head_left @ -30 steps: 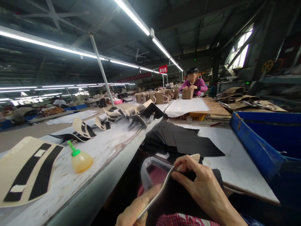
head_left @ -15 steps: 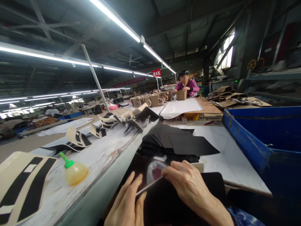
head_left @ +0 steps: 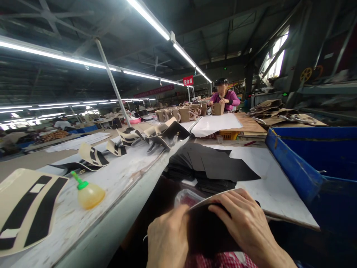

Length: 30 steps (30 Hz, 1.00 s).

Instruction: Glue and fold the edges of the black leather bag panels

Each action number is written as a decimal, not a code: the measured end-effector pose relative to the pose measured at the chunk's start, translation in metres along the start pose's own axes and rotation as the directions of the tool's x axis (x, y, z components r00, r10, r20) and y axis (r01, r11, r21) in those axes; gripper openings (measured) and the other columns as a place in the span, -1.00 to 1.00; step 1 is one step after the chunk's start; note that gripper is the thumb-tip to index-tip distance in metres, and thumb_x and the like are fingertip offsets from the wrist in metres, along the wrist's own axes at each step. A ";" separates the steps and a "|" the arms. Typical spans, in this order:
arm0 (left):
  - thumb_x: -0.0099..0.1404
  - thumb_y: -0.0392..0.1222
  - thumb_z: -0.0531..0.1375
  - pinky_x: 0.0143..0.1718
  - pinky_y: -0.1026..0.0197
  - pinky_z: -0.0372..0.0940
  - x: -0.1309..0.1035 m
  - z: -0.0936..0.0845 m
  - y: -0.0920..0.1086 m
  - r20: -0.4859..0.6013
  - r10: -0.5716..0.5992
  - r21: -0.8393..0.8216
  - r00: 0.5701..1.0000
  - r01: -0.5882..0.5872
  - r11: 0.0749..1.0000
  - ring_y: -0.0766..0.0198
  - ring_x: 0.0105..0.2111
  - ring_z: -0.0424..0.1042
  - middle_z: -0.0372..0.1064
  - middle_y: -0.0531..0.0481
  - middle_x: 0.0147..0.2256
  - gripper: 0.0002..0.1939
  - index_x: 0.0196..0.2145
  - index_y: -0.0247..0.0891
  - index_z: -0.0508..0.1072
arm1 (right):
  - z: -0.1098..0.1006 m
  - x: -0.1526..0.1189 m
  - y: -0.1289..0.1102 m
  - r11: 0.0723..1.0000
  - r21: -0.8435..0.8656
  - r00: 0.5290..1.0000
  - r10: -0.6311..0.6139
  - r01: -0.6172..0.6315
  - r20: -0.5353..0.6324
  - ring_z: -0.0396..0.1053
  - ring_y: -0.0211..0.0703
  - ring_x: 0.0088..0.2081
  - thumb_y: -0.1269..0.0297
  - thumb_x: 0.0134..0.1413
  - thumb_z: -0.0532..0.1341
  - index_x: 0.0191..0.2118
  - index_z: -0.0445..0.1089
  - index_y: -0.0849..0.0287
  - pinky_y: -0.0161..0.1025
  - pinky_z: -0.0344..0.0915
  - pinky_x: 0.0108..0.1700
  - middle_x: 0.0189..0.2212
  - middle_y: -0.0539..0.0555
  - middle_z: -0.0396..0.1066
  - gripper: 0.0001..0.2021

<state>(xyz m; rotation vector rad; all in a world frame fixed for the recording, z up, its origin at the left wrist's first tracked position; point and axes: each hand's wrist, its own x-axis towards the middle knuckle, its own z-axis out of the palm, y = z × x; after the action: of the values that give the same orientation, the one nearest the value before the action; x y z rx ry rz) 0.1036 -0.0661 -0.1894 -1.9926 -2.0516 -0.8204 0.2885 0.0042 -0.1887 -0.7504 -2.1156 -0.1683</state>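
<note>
Between my hands is a flexible black panel (head_left: 206, 229) with a pale upper edge, bowed and raised in front of me. My left hand (head_left: 169, 236) grips its left side; motion blurs the fingers slightly. Along the top right edge, the fingers of my right hand (head_left: 242, 216) are closed over the panel. A clear plastic container (head_left: 186, 197) shows just behind the panel, partly covered by it. Past that lies a fanned stack of black sheets (head_left: 214, 163) on a white board (head_left: 284, 190).
On the left bench (head_left: 122, 184) stand a squeeze bottle (head_left: 90, 195) with a green nozzle and several cream-and-black panels (head_left: 30, 208). A blue bin (head_left: 295, 163) borders the right side. Farther back, a person in purple (head_left: 232, 98) handles a brown bag (head_left: 218, 109).
My left hand has moved up and right, onto the panel's left side. The panel is now tilted up and bowed, and my right hand has shifted right along its edge.
</note>
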 end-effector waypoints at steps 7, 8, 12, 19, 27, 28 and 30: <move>0.36 -0.29 0.06 -0.38 0.21 0.33 -0.010 0.003 -0.006 -0.104 0.030 -0.143 0.994 -0.045 0.989 0.16 -0.44 0.58 0.60 0.06 -0.39 -0.75 -0.21 -0.10 0.53 | -0.003 0.003 0.002 0.998 -0.035 0.997 0.054 -0.056 -0.047 0.36 -0.19 -0.42 0.22 0.46 0.03 -0.28 0.40 0.15 -0.18 0.07 -0.22 -0.43 -0.03 0.44 -0.71; 0.37 -0.29 0.06 -0.39 0.21 0.33 -0.011 0.004 -0.006 -0.117 0.039 -0.139 0.992 -0.055 0.989 0.17 -0.45 0.58 0.59 0.06 -0.40 -0.76 -0.21 -0.11 0.52 | -0.002 0.004 0.001 0.998 -0.033 0.997 0.060 -0.061 -0.043 0.36 -0.19 -0.41 0.22 0.46 0.03 -0.27 0.40 0.15 -0.18 0.07 -0.22 -0.42 -0.03 0.44 -0.71; 0.37 -0.30 0.07 -0.43 0.20 0.29 -0.012 0.009 -0.006 -0.221 0.092 -0.122 0.971 -0.121 0.985 0.21 -0.50 0.55 0.58 0.09 -0.42 -0.78 -0.21 -0.14 0.50 | -0.001 0.003 0.001 0.998 0.001 0.997 0.065 -0.065 -0.051 0.35 -0.22 -0.43 0.23 0.46 0.02 -0.30 0.40 0.11 -0.20 0.06 -0.23 -0.44 -0.07 0.42 -0.70; 0.38 -0.31 0.10 -0.42 0.21 0.27 -0.014 0.009 -0.002 -0.380 0.130 -0.106 0.916 -0.183 0.977 0.25 -0.50 0.54 0.58 0.13 -0.41 -0.83 -0.22 -0.13 0.47 | 0.000 0.004 0.002 0.996 0.063 0.995 0.066 -0.061 -0.070 0.32 -0.27 -0.45 0.35 0.42 0.07 -0.33 0.37 0.11 -0.23 0.07 -0.24 -0.46 -0.11 0.40 -0.75; 0.40 -0.24 0.10 -0.42 0.25 0.32 -0.013 0.010 -0.007 -0.317 -0.030 -0.233 0.948 -0.047 0.971 0.27 -0.51 0.54 0.52 0.19 -0.47 -0.86 -0.27 -0.09 0.44 | 0.005 0.003 -0.003 0.999 0.046 0.991 -0.002 0.008 -0.133 0.36 -0.23 -0.40 0.40 0.38 0.11 -0.27 0.35 0.15 -0.24 0.09 -0.24 -0.42 -0.06 0.43 -0.85; 0.39 -0.24 0.11 -0.42 0.27 0.33 -0.014 0.010 -0.009 -0.303 -0.022 -0.246 0.953 -0.056 0.968 0.28 -0.50 0.54 0.52 0.20 -0.47 -0.87 -0.26 -0.08 0.44 | 0.005 0.003 -0.002 0.999 0.044 0.994 -0.001 0.006 -0.113 0.36 -0.23 -0.41 0.40 0.38 0.11 -0.29 0.35 0.15 -0.23 0.08 -0.24 -0.43 -0.06 0.43 -0.84; 0.37 -0.28 0.14 -0.42 0.31 0.36 -0.017 0.010 -0.012 -0.299 0.032 -0.242 0.954 -0.108 0.964 0.31 -0.48 0.56 0.54 0.20 -0.44 -0.88 -0.23 -0.09 0.45 | 0.004 0.003 -0.001 0.999 0.048 0.997 0.024 -0.020 -0.076 0.36 -0.23 -0.42 0.37 0.38 0.10 -0.33 0.34 0.13 -0.22 0.07 -0.26 -0.44 -0.08 0.44 -0.80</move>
<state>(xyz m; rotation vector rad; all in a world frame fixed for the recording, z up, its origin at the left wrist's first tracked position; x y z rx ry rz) 0.0957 -0.0751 -0.2091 -1.9099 -1.7722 -1.3359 0.2837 0.0060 -0.1888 -0.7280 -2.0315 -0.1323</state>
